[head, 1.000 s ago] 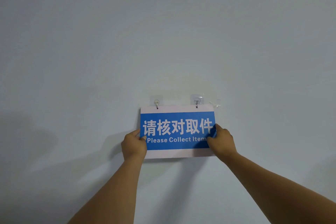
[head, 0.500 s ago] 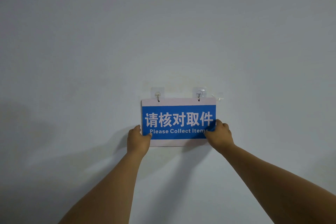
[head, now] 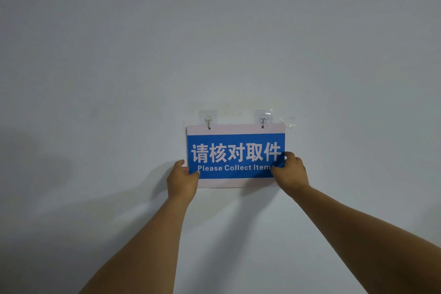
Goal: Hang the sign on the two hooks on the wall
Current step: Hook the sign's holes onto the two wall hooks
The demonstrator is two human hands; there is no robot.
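A blue sign [head: 235,148] with white Chinese characters, the words "Please Collect Item" and a pale border lies flat against the wall. Its two top holes sit at the left hook [head: 208,122] and the right hook [head: 262,121], both clear adhesive hooks. My left hand [head: 182,180] pinches the sign's lower left corner. My right hand [head: 292,173] grips the lower right edge and covers the end of the English text.
A plain pale wall [head: 214,43] fills the view. A third clear hook or tape scrap [head: 290,124] sticks to the wall just right of the sign's top corner. My forearms reach up from the bottom of the frame.
The sign and hooks sit higher in the frame than a second ago, mostly from the view shifting. My hands have slid lower along the sign's sides towards its bottom corners.
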